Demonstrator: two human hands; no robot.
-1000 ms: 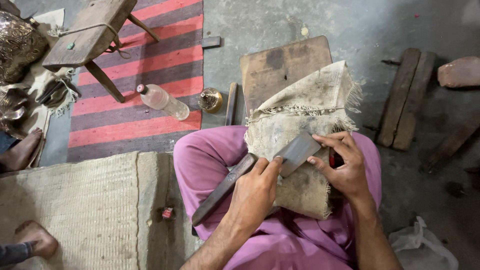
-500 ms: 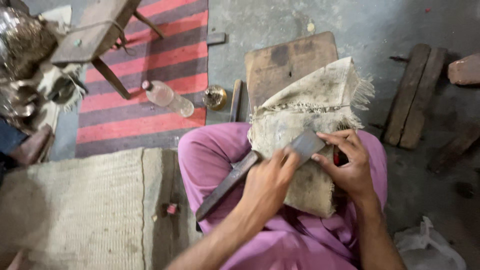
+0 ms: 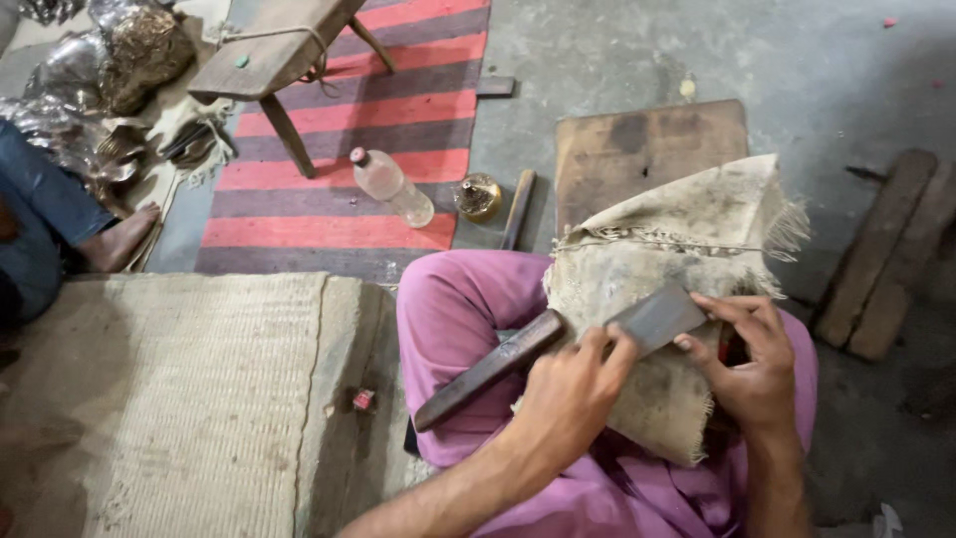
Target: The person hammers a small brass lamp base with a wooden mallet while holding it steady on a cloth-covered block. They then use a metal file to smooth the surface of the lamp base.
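Head camera, looking down: a person in pink trousers (image 3: 468, 309) sits cross-legged on a grey concrete floor (image 3: 617, 50), a frayed burlap cloth (image 3: 677, 239) spread over the lap in the right half of the frame. Across the cloth lies a long tool (image 3: 558, 344) with a dark wooden handle running to lower centre and a flat grey metal blade at right of centre. The left hand (image 3: 568, 394) is closed over the tool where handle meets blade, fingers curled on top. The right hand (image 3: 747, 364) pinches the blade's far end between thumb and fingertips; something dark and red sits under the palm, too hidden to identify.

How far the work on the blade has gone cannot be judged: the metal looks dull and even, with no clear worked and unworked zones, and both hands are engaged on it, which suggests the job is under way rather than finished.

Around: a wooden board (image 3: 647, 149) beyond the cloth, a plastic bottle (image 3: 391, 186) and a small brass pot (image 3: 478, 196) at upper centre on a striped rug (image 3: 339, 130), a wooden stool (image 3: 269, 55) upper left, a woven mat (image 3: 169, 399) lower left. Another person's bare foot (image 3: 119, 239) shows at the left edge.
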